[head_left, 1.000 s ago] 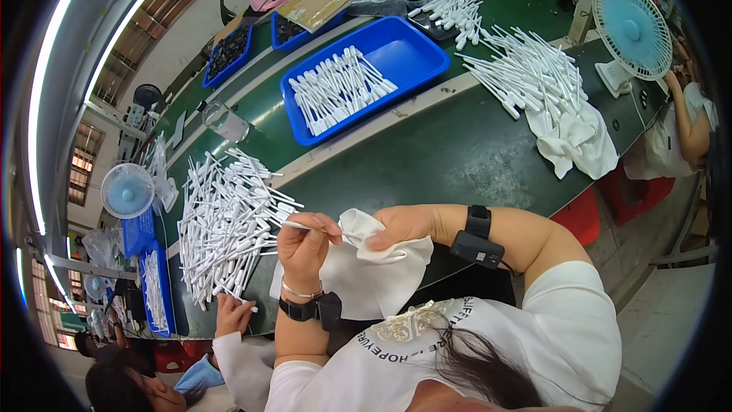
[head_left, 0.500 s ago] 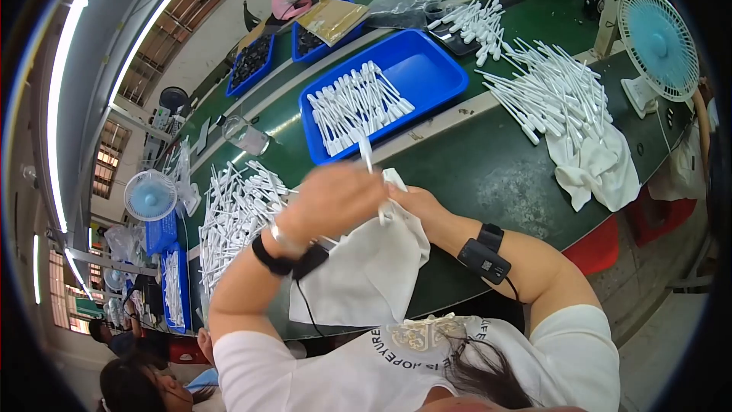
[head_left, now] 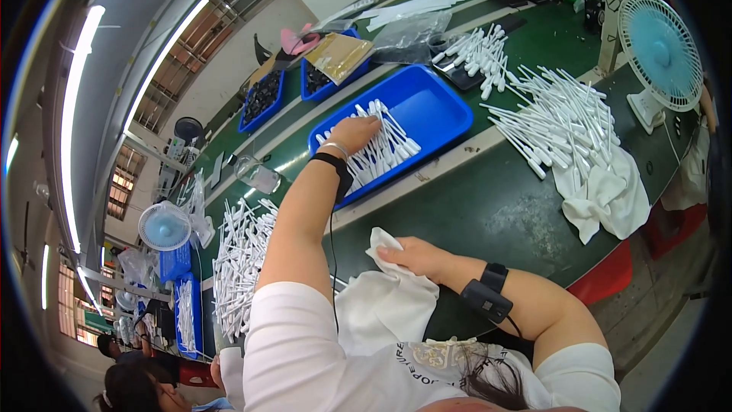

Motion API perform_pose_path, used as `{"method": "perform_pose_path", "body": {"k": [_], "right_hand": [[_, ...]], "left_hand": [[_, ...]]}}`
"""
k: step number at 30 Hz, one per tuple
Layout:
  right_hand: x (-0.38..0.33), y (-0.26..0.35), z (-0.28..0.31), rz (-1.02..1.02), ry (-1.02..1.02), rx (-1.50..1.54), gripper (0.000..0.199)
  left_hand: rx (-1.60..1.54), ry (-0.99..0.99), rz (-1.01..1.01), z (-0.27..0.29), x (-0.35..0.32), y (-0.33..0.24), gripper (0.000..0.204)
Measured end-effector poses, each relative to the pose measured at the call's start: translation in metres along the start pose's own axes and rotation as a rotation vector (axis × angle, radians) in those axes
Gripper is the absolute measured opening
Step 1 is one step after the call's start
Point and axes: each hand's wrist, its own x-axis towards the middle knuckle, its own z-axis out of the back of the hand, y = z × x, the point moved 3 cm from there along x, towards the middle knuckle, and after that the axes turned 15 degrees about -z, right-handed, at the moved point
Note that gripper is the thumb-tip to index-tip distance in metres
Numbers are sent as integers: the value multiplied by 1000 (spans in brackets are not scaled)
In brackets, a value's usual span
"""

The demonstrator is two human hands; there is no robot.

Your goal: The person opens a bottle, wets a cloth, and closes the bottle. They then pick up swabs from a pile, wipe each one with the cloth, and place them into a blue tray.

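A blue tray (head_left: 442, 111) on the worktop (head_left: 473, 214) holds white sticks (head_left: 395, 151), the left hand (head_left: 355, 134) over them, its grip too hidden to tell. The right hand (head_left: 415, 255) pinches a white cloth (head_left: 389, 305). Smaller blue bins (head_left: 280, 93) contain dark pieces (head_left: 261, 99).

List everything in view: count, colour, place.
Large tray: one, blue, centre.
Tray sticks: many, white, tray's left part.
Loose sticks: three clusters, white, left, right, back.
Held cloth: one, white, lower centre.
Other cloth: one, white, under right cluster.
Fans: at least two, white-blue, left and right.
Bottle: one, clear, left of tray.
Small bins: two, blue, behind tray.
Dark pieces: many, in bins.
Package: one, brown, over bin.
Side tray: one, blue, far left.
Table: one, green, centre.
Co-worker: at least one, white sleeve, lower left.
Left hand: one, bare, at tray sticks, grip unclear.
Right hand: one, bare, on held cloth.
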Motion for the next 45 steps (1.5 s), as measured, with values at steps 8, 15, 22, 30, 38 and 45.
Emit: {"method": "perform_pose_path", "body": {"k": [8,15,22,30,38,45], "right_hand": [[9,-1,8,20,4,-34,29],[8,5,8,-35,-37,-86,26],[-16,11,-12,-52,-30,-76,24],[-6,9,-8,-29,-11,-163,26],[-13,14,5,-53,-97,-169,25],[21,4,7,254,-151,-635,44]], "left_hand": [[-74,-206,66,25,-23,-12,17],[-506,-371,183,131,-67,-70,30],[-591,21,95,146,-141,-127,20],[-513,213,428,24,-257,-143,15],[-387,189,387,12,-243,-142,15],[-139,205,333,-13,-281,-149,11]]}}
